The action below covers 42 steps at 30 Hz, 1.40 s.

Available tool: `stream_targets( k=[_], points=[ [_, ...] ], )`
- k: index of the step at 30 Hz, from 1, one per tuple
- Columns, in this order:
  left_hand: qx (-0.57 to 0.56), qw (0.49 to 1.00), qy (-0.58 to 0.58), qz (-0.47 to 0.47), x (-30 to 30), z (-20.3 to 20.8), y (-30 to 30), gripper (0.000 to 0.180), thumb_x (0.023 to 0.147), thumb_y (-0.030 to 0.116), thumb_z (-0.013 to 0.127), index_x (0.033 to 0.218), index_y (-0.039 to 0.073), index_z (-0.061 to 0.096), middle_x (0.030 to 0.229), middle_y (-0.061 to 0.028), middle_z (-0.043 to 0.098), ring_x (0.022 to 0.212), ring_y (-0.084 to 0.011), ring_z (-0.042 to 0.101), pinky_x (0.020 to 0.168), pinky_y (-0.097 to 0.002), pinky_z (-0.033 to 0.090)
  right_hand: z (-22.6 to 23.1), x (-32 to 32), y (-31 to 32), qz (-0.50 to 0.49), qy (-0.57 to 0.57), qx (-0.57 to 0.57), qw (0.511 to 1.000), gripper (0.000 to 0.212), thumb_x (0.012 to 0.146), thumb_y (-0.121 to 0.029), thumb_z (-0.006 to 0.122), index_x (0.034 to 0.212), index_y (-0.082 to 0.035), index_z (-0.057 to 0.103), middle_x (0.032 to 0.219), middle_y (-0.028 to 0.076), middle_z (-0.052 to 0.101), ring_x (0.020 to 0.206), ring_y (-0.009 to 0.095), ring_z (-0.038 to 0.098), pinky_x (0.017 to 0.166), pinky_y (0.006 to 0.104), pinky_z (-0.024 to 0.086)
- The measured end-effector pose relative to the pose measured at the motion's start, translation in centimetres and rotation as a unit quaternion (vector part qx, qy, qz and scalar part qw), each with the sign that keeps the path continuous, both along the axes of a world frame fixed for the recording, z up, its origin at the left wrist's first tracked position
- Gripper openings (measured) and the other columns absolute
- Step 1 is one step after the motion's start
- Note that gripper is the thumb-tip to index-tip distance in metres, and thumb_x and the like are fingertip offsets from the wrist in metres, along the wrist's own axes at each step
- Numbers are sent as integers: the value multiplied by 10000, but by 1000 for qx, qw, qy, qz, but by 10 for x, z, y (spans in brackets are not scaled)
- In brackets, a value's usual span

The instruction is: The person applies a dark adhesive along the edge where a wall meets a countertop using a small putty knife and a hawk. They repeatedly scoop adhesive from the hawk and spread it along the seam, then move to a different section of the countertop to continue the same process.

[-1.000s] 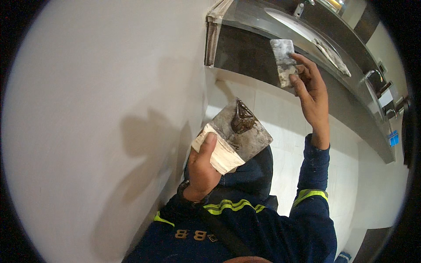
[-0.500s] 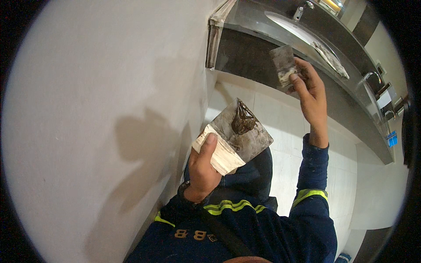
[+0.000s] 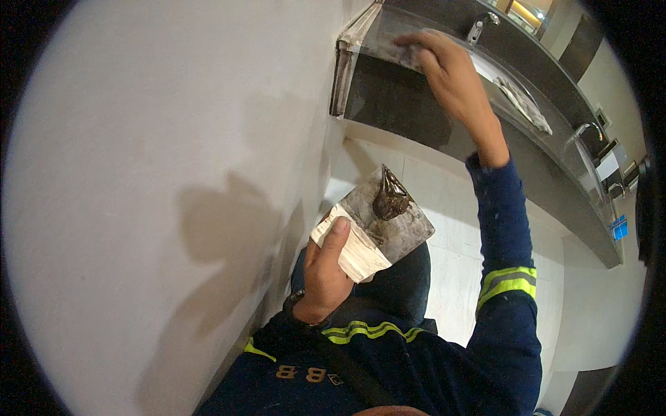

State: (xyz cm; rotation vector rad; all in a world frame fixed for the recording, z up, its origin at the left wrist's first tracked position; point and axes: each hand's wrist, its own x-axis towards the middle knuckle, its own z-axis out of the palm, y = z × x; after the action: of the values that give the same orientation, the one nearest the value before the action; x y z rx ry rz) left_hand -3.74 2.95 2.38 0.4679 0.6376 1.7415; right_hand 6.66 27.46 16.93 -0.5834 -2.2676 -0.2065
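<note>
My left hand (image 3: pixel 329 274) is closed around a wide putty knife (image 3: pixel 413 232), thumb on the tape-wrapped, cream-coloured handle part. A lump of glossy dark brown paste (image 3: pixel 390 197) sits on its grey blade. My right hand (image 3: pixel 451 73) reaches over the front edge of the dark countertop (image 3: pixel 388 41) near the wall corner, fingers bent and slightly blurred. It grips a small putty knife, whose blade is mostly hidden by the fingers and hard to tell from the grey counter.
A pale wall (image 3: pixel 173 125) rises close on my left. Masking film and tape (image 3: pixel 340 76) cover the counter's wall end. Further right are a white basin with a faucet (image 3: pixel 482 28), a crumpled cloth (image 3: pixel 524 104) on its rim, and another faucet (image 3: pixel 590 130).
My right hand has moved up and left, from in front of the counter to over its top near the wall. The left hand with the wide putty knife has barely shifted.
</note>
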Motion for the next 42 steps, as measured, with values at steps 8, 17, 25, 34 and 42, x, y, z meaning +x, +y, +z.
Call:
stream_targets(
  k=[8, 17, 25, 34, 42],
  points=[
    [-9, 1000, -3, 0, 0, -1, 1, 478, 952, 307, 424, 1287, -33, 452, 1198, -162, 564, 1084, -259, 574, 946, -378, 449, 14, -44, 56, 8, -73, -33, 997, 323, 862, -146, 416, 1026, -18, 663, 994, 173, 669, 923, 304, 637, 871, 377, 471],
    [10, 1000, 9, -6, -4, -4, 0, 482, 953, 314, 428, 1287, -33, 454, 1191, -154, 570, 1079, -252, 577, 944, -371, 449, 11, -63, 58, 31, -66, -69, 995, 336, 860, -155, 415, 1026, -16, 671, 1001, 184, 667, 926, 317, 636, 876, 386, 469],
    [15, 1000, 13, -9, -2, -5, 1, 490, 953, 320, 428, 1294, -31, 445, 1201, -162, 562, 1085, -259, 573, 949, -376, 446, 22, -52, 55, -36, -124, 9, 992, 307, 878, -179, 444, 990, -18, 680, 936, 184, 672, 877, 341, 640, 841, 410, 483],
    [8, 1000, 18, 0, 2, -4, 0, 481, 956, 309, 423, 1294, -34, 440, 1209, -163, 558, 1086, -260, 571, 946, -379, 447, 13, -46, 21, 9, -40, 71, 997, 270, 876, -136, 455, 1020, -20, 652, 1012, 186, 641, 964, 364, 600, 876, 426, 464],
    [20, 1000, -2, 5, 3, -5, 0, 473, 958, 296, 423, 1299, -32, 437, 1221, -164, 553, 1097, -266, 564, 957, -389, 440, -12, -50, 29, -32, -56, 163, 985, 196, 849, -165, 533, 981, -88, 655, 866, 137, 614, 843, 330, 622, 741, 430, 511]
  ],
)
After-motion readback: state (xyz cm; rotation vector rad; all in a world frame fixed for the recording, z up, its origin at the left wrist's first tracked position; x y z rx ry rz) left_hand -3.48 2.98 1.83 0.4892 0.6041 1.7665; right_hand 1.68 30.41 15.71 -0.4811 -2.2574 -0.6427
